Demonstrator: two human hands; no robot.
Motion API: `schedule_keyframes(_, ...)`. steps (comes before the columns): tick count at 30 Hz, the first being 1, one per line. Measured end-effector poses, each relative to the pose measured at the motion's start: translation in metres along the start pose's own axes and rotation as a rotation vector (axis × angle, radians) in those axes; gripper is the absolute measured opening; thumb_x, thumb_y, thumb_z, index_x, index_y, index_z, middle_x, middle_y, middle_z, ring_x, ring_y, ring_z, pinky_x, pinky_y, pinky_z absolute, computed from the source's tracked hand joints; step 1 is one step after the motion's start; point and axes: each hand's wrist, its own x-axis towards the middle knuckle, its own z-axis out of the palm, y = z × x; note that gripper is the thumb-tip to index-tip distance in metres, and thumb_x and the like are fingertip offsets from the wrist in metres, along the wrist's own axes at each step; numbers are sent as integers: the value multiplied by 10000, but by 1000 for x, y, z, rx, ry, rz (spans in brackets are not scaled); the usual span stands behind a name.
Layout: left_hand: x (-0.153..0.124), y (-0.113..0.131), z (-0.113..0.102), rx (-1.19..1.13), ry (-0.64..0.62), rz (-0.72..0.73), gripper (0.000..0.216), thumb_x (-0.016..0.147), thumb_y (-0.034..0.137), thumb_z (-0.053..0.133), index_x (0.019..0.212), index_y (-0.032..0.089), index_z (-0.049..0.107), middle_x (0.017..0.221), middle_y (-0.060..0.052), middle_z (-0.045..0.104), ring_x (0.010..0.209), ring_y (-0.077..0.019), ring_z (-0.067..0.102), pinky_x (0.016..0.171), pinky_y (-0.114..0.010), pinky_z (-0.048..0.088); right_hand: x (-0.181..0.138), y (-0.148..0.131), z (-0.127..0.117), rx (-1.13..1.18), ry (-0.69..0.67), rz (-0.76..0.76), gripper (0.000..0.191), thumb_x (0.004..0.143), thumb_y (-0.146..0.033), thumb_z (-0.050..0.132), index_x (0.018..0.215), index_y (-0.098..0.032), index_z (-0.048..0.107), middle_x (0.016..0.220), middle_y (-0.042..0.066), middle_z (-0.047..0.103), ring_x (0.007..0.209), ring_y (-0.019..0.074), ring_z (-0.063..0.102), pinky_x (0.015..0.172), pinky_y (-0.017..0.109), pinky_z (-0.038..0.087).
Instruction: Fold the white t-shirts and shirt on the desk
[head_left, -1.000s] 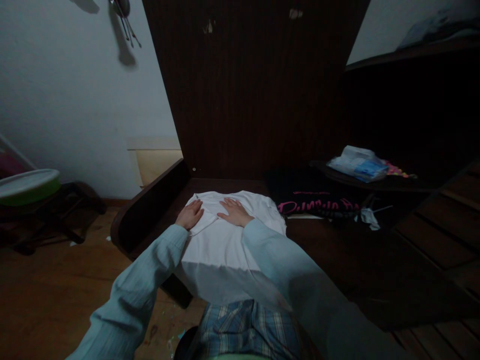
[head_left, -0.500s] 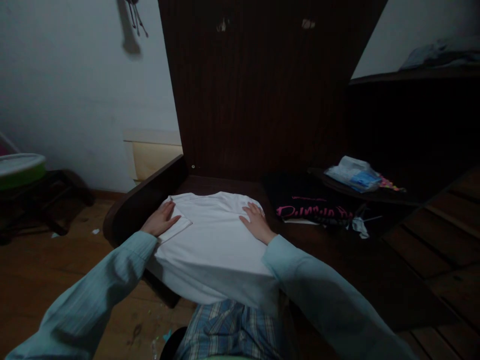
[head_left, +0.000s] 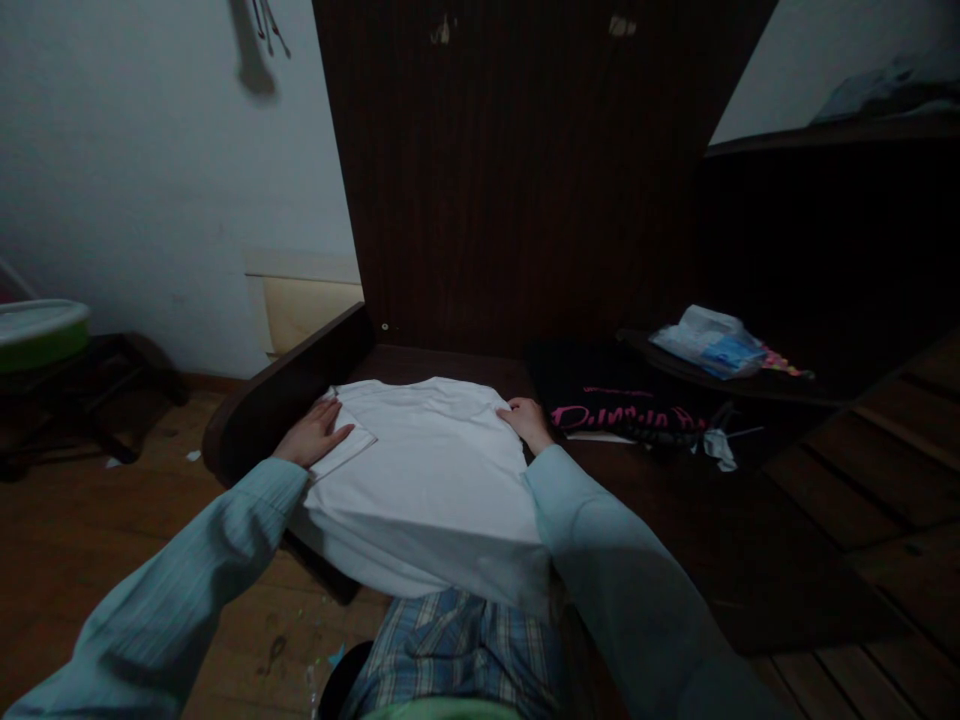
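Head view, and both hands are down on the white shirt (head_left: 427, 480), which lies spread over the dark wooden bench (head_left: 660, 510) with its near hem hanging off the front edge toward the lap; the left hand (head_left: 313, 437) rests flat on the shirt's left side, fingers together and extended, pinning a folded-in sleeve flap (head_left: 346, 447); the right hand (head_left: 529, 421) sits at the shirt's far right edge, fingers curled over the cloth there, though whether they actually pinch the fabric I cannot tell in this dim light. Just right of the shirt lies a black garment with pink lettering (head_left: 626, 410); further right of the shirt, on a low shelf, a plastic-wrapped packet (head_left: 709, 340); well to the left of the shirt, a green-rimmed basin (head_left: 37, 335) on a stool. By my reading, the step in hand is folding in the right side; to do it well, keep the left palm steady so the tucked sleeve does not slide, take up the right edge with an even hold, and carry it across parallel to the left fold, smoothing wrinkles outward before pressing the crease.
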Motion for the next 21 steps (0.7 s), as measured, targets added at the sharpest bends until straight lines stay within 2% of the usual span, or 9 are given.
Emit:
schedule_keyframes(2, 0, -1, 0, -3, 13, 2, 631, 768, 557, 342, 1209, 123, 465, 1348, -113, 409, 1285, -242, 300, 1078, -371, 224, 2, -2, -3, 34, 38, -1, 176, 724, -272, 521, 779, -154, 639, 749, 51, 648, 697, 170, 592, 569, 231, 411)
schedule_keyframes(4, 0, -1, 1, 0, 17, -5, 618, 768, 556, 347, 1202, 135, 474, 1341, -103, 418, 1283, -239, 304, 1076, -365, 231, 2, -5, -5, 44, 123, -26, 203, 761, -237, 457, 846, -157, 624, 761, 51, 643, 704, 169, 587, 571, 230, 407)
schedule_keyframes(7, 0, -1, -1, 13, 9, -11, 622, 769, 561, 346, 1206, 138, 476, 1339, -96, 421, 1284, -236, 301, 1075, -357, 235, -3, -12, -9, -15, 243, -88, 275, 815, -199, 361, 988, -170, 572, 815, 69, 640, 767, 192, 587, 643, 260, 415)
schedule_keyframes(9, 1, 0, -2, 19, -2, -9, 628, 771, 561, 346, 1211, 132, 474, 1339, -98, 421, 1283, -238, 301, 1075, -355, 235, -5, -17, -11, -69, 269, -95, 312, 840, -178, 311, 1070, -156, 521, 881, 103, 632, 833, 214, 583, 713, 291, 413)
schedule_keyframes(11, 1, 1, -3, 22, -7, -13, 631, 773, 555, 347, 1216, 123, 470, 1344, -103, 415, 1281, -240, 304, 1075, -354, 233, -6, -19, -10, -99, 260, -89, 351, 840, -137, 286, 1143, -115, 462, 1022, 154, 596, 946, 230, 559, 793, 313, 400)
schedule_keyframes(14, 0, 1, -2, 23, -2, -23, 634, 777, 549, 343, 1224, 114, 460, 1351, -111, 407, 1283, -240, 301, 1076, -358, 228, -4, -14, -6, -120, 230, -122, 441, 813, -114, 325, 1247, -34, 348, 1283, 215, 417, 1149, 254, 441, 911, 338, 352)
schedule_keyframes(16, 0, 1, 0, 33, -8, -23, 644, 781, 555, 329, 1234, 115, 450, 1353, -110, 404, 1289, -237, 292, 1077, -354, 225, -4, -8, -3, -124, 209, -147, 504, 802, -127, 359, 1289, -14, 290, 1343, 221, 342, 1198, 271, 393, 944, 357, 333)
schedule_keyframes(18, 0, -1, 0, 57, -34, -27, 657, 788, 552, 315, 1250, 99, 433, 1363, -118, 387, 1296, -238, 278, 1077, -346, 222, -8, -2, -2, -113, 164, -161, 499, 804, -112, 340, 1294, -29, 298, 1294, 206, 415, 1165, 264, 431, 930, 356, 349)
schedule_keyframes(21, 5, -1, -7, 120, -110, -34, 653, 797, 531, 336, 1241, 62, 437, 1349, -157, 393, 1280, -263, 305, 1053, -359, 261, -19, 3, -6, -95, 122, -194, 449, 809, -58, 261, 1239, -77, 389, 1163, 163, 541, 1074, 222, 507, 881, 315, 386)
